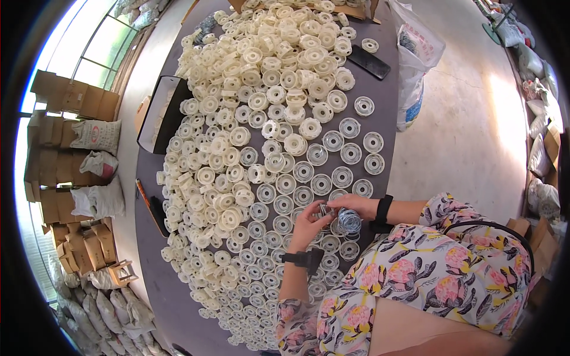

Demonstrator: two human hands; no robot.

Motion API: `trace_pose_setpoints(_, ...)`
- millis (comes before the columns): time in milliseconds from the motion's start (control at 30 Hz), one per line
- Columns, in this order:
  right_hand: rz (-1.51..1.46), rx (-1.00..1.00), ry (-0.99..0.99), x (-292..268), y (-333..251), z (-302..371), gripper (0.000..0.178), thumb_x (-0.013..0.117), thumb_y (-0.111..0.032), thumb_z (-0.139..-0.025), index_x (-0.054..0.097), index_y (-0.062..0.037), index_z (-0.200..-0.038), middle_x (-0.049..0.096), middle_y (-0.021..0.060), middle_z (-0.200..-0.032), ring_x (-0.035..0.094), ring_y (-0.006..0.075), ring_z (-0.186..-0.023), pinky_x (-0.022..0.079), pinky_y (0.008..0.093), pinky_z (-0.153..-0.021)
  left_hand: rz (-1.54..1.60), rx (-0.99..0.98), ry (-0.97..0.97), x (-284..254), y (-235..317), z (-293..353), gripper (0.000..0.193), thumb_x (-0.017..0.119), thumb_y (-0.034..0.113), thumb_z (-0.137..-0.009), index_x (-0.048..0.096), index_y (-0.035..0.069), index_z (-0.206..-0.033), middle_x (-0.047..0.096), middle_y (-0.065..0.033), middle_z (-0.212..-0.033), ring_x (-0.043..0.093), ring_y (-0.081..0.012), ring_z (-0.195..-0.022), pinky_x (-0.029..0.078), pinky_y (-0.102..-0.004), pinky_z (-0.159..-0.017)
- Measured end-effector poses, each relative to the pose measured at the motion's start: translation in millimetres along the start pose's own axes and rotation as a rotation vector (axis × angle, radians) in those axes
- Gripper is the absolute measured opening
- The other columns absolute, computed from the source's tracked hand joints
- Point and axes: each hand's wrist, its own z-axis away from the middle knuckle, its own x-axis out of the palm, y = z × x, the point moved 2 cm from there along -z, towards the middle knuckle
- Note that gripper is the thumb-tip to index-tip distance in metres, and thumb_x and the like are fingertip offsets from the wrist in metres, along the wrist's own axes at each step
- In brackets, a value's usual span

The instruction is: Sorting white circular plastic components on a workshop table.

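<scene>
Both my hands meet over the right side of the table, above rows of round plastic spool-like pieces (303,172). My right hand (360,203) is closed on a bundle of thin grey-blue rings (349,223), which hangs below its fingers. To its left, my left hand (309,224) has thumb and fingers pinched together close to the right fingertips. What it pinches is too small to make out. Many of the pieces around my hands look greyish inside and lie flat. A large heap of cream-white pieces (270,41) covers the far and left parts of the table.
A black phone (369,63) lies at the far right of the table (155,237). A black box (172,113) stands at the left edge, with an orange-handled tool (142,196) nearer me. A white plastic bag (411,65) hangs at the right edge. Cartons (71,172) and sacks line the walls.
</scene>
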Motion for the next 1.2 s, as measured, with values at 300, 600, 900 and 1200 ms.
trace_pose_setpoints(300,-0.022,0.009,0.067,-15.8,10.1,1.2,0.040,0.056,-0.035,-0.080,0.054,-0.0006,-0.100,0.063,0.0105,-0.081,0.059,0.0130,-0.066,0.048,0.0268,-0.059,-0.865,-0.028,0.605,-66.6,15.4,-28.9,0.057,0.069,0.029,-0.064,0.051,0.002,-0.110,0.058,-0.0114,-0.083,0.056,-0.0240,-0.074,0.045,-0.0328,-0.067)
trace_pose_setpoints(600,-0.055,0.080,0.077,-17.6,18.7,9.8,0.038,0.056,-0.032,-0.081,0.055,0.0012,-0.099,0.062,0.0139,-0.081,0.060,0.0155,-0.069,0.049,0.0273,-0.061,-0.992,0.033,0.728,-101.5,21.7,-51.9,0.044,0.066,0.029,-0.066,0.057,0.006,-0.102,0.059,-0.0117,-0.086,0.057,-0.0261,-0.078,0.045,-0.0364,-0.068)
trace_pose_setpoints(900,-0.075,0.100,0.085,-13.6,4.9,16.2,0.035,0.055,-0.032,-0.081,0.055,-0.0007,-0.097,0.062,0.0098,-0.079,0.061,0.0156,-0.073,0.049,0.0269,-0.061,-1.141,-0.179,0.467,-147.7,45.3,-85.7,0.077,0.065,0.025,-0.064,0.027,0.011,-0.131,0.055,-0.0178,-0.104,0.055,-0.0315,-0.092,0.045,-0.0403,-0.076)
trace_pose_setpoints(1200,-0.063,0.117,0.106,-18.4,11.4,6.4,0.035,0.055,-0.033,-0.080,0.055,-0.0023,-0.096,0.062,0.0106,-0.079,0.060,0.0151,-0.070,0.049,0.0281,-0.059,-1.266,-0.221,0.401,-165.3,50.2,-90.6,0.065,0.063,0.023,-0.064,0.040,0.006,-0.123,0.059,-0.0141,-0.101,0.056,-0.0314,-0.091,0.044,-0.0385,-0.076)
